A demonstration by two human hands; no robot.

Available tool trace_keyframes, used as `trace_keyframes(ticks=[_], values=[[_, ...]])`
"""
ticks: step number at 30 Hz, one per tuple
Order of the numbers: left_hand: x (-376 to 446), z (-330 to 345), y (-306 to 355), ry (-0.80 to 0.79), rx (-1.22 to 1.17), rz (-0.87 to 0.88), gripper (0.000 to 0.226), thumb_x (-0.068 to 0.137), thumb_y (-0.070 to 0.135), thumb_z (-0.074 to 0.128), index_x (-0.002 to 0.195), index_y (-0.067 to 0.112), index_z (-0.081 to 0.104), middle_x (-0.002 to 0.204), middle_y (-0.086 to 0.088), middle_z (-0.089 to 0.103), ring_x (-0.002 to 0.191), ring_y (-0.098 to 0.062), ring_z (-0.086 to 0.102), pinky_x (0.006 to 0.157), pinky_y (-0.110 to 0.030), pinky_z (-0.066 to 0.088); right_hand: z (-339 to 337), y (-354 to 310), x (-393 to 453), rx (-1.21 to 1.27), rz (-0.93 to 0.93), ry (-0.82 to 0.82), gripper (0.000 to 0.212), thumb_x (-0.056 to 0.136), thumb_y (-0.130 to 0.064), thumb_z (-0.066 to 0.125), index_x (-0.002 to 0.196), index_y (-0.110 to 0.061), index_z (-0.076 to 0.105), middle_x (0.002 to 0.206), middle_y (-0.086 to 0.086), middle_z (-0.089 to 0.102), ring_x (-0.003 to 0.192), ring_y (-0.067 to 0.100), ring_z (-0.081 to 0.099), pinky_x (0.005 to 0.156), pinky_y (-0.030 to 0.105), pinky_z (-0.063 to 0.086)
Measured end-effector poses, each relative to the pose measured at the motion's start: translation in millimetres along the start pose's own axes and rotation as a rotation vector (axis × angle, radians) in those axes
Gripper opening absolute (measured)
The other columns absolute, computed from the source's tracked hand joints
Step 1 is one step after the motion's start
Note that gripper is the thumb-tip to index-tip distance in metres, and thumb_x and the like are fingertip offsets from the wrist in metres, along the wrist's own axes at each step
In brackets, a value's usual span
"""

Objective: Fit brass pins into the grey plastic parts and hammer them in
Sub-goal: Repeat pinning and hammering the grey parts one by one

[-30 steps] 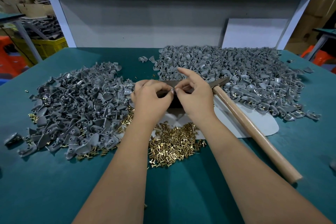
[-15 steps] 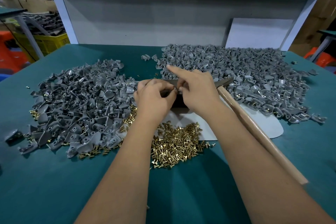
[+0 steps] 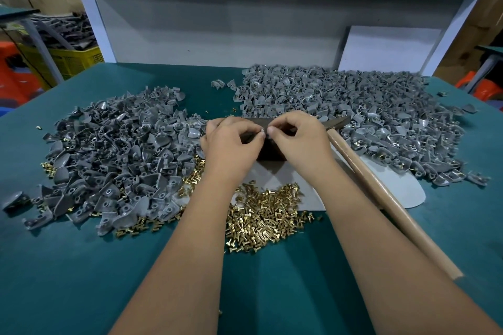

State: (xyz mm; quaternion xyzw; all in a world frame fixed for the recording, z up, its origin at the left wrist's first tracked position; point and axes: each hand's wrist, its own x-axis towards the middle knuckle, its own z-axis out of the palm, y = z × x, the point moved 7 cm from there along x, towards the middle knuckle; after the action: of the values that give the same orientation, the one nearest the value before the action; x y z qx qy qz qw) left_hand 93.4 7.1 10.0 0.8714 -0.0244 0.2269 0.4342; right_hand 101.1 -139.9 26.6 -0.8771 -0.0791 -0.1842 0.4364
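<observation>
At my far left, beyond the bench (image 3: 68, 266), a yellow crate (image 3: 79, 58) stands on the floor with grey pieces heaped in it. On the green bench top, the left heap of grey plastic parts (image 3: 109, 160) spreads wide, with stray brass pins showing along its near edge. Just right of that heap, near the middle, lies the loose pile of brass pins (image 3: 266, 220), partly on a pale grey mat (image 3: 402, 190).

My left hand (image 3: 231, 144) sits above the pins, its fingers (image 3: 255, 134) curled in and pinched together at the tips. My right hand (image 3: 299, 139) meets it, fingertips nearly touching my left ones, also curled into a pinch. Whatever I hold between them is too small and too hidden to name; I cannot tell if it is a pin, a part, or both. Both hands work over a dark block (image 3: 272, 152) that stands on the mat.

Right of my right wrist, the hammer (image 3: 381, 198) lies on the bench, its wooden handle slanting toward me and its dark head tucked behind my right hand. Further right, the second heap of grey plastic parts (image 3: 367, 117) covers the back of the bench, many showing brass. A white board (image 3: 389, 49) leans against the back panel.
</observation>
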Motion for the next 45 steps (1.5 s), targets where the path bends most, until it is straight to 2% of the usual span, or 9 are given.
trace_keyframes(ticks=[8,16,22,26,29,31,36,41,45], values=[[0,0,-1,-0.001,0.032,-0.006,0.007,0.087,0.039,0.068,0.092,0.037,0.073,0.108,0.017,0.064,0.119,-0.020,0.036,0.095,-0.032,0.023,3,-3,-2,-0.103,0.011,0.038,0.022,0.086,-0.017,0.066,0.071,-0.032,0.059,0.084,-0.009,0.063,0.091,0.018,0.057,0.087,0.043,0.047],[-1,2,-2,0.004,-0.004,-0.025,0.006,0.088,0.036,0.069,0.091,0.038,0.074,0.097,0.023,0.059,0.117,-0.019,0.036,0.096,-0.035,0.027,4,-5,7,-0.229,0.085,0.013,0.030,0.085,-0.020,0.065,0.060,-0.031,0.054,0.076,-0.009,0.064,0.080,0.018,0.060,0.078,0.038,0.052],[-2,1,-2,-0.012,0.008,-0.026,0.006,0.089,0.039,0.068,0.093,0.039,0.073,0.106,0.020,0.064,0.118,-0.019,0.036,0.094,-0.034,0.025,4,-4,3,-0.216,0.131,0.059,0.024,0.085,-0.023,0.067,0.064,-0.030,0.057,0.079,-0.008,0.066,0.083,0.019,0.060,0.080,0.039,0.052],[-2,1,-2,-0.036,0.017,-0.022,0.006,0.090,0.039,0.066,0.093,0.040,0.071,0.105,0.022,0.059,0.118,-0.019,0.034,0.090,-0.032,0.021,6,-3,-7,-0.150,0.067,0.044,0.010,0.089,-0.021,0.062,0.084,-0.028,0.067,0.093,-0.005,0.069,0.096,0.019,0.059,0.088,0.037,0.047],[-3,2,-2,-0.038,0.014,-0.030,0.009,0.090,0.039,0.065,0.096,0.038,0.072,0.112,0.019,0.062,0.119,-0.020,0.034,0.090,-0.033,0.021,-5,-1,-14,-0.090,0.046,0.074,0.026,0.093,-0.021,0.058,0.116,-0.027,0.067,0.111,-0.008,0.068,0.101,0.009,0.059,0.085,0.025,0.045],[-3,1,-2,-0.042,0.001,-0.040,0.005,0.091,0.039,0.065,0.092,0.042,0.069,0.109,0.022,0.061,0.119,-0.019,0.034,0.092,-0.034,0.024,-25,2,-18,-0.220,0.042,0.178,0.031,0.095,-0.021,0.054,0.124,-0.027,0.062,0.112,-0.007,0.067,0.097,0.011,0.059,0.083,0.030,0.050],[-5,2,-3,-0.046,-0.018,-0.052,0.008,0.091,0.038,0.064,0.086,0.045,0.064,0.103,0.026,0.056,0.120,-0.018,0.034,0.101,-0.039,0.027,-77,32,-39,-0.781,0.250,0.243,0.025,0.092,-0.028,0.051,0.101,-0.007,0.061,0.095,0.013,0.062,0.087,0.032,0.056,0.063,0.031,0.037],[-5,3,-5,-0.012,-0.015,-0.069,0.007,0.089,0.038,0.065,0.085,0.044,0.065,0.100,0.026,0.057,0.118,-0.016,0.035,0.097,-0.036,0.029,-81,54,-51,-0.854,0.428,0.029,0.015,0.091,-0.024,0.054,0.089,-0.011,0.060,0.076,0.005,0.048,0.073,0.029,0.045,0.063,0.030,0.035],[-6,6,-3,0.026,0.019,-0.110,0.004,0.089,0.037,0.064,0.088,0.040,0.068,0.105,0.022,0.060,0.118,-0.017,0.036,0.088,-0.032,0.022,-84,43,-47,-0.761,0.386,0.073,0.019,0.094,-0.023,0.055,0.084,-0.012,0.043,0.062,-0.001,0.037,0.067,0.028,0.044,0.056,0.030,0.032]])
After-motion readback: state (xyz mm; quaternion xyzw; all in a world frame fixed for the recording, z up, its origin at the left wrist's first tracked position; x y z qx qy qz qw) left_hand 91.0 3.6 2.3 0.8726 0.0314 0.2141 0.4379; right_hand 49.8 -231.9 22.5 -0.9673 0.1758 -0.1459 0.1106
